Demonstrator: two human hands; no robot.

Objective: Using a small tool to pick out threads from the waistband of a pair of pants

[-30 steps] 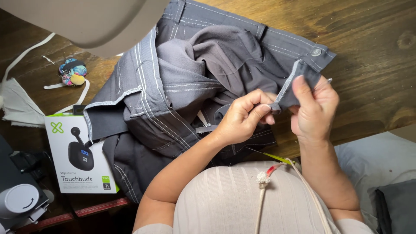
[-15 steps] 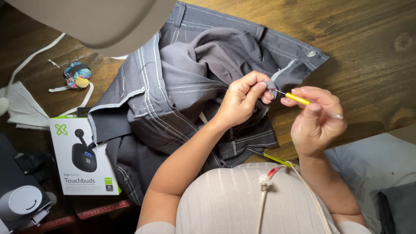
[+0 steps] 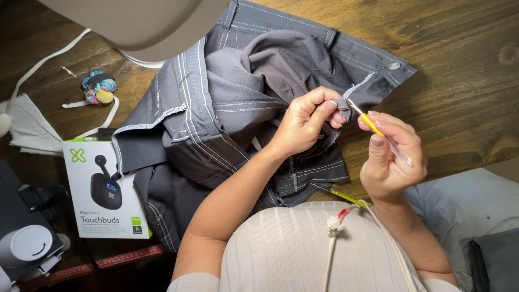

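The left hand (image 3: 305, 121) pinches a small fold of grey cloth between thumb and fingertips, at the edge of a pair of grey trousers (image 3: 243, 97) that lies spread and rumpled on the wooden table (image 3: 459, 70). The pinched bit sits at the very tips of the fingers, lifted a little off the rest of the cloth, close to the waistband with its metal button (image 3: 394, 65). The right hand (image 3: 392, 159) is closed around a thin yellow-handled tool (image 3: 370, 123), which looks like a seam ripper; thumb and forefinger grip the handle, and its metal tip points up and left, touching or just beside the pinched fold. The hands are near each other, with only the tool between them. White stitching runs along the seams of the trousers, and loose pale threads show at the frayed edge near the tool's tip. To the left on the table stands a white box (image 3: 105, 186) picturing dark earbuds, partly tucked under the trouser cloth. Farther up and left lie a small many-coloured bundle (image 3: 99, 88) and a strip of white ribbon (image 3: 48, 59) beside a piece of pale cloth (image 3: 30, 127). A beige rounded shape (image 3: 140, 24), blurred, covers the top left of the view. A grey cylinder (image 3: 24, 246) sits at the lower left corner.
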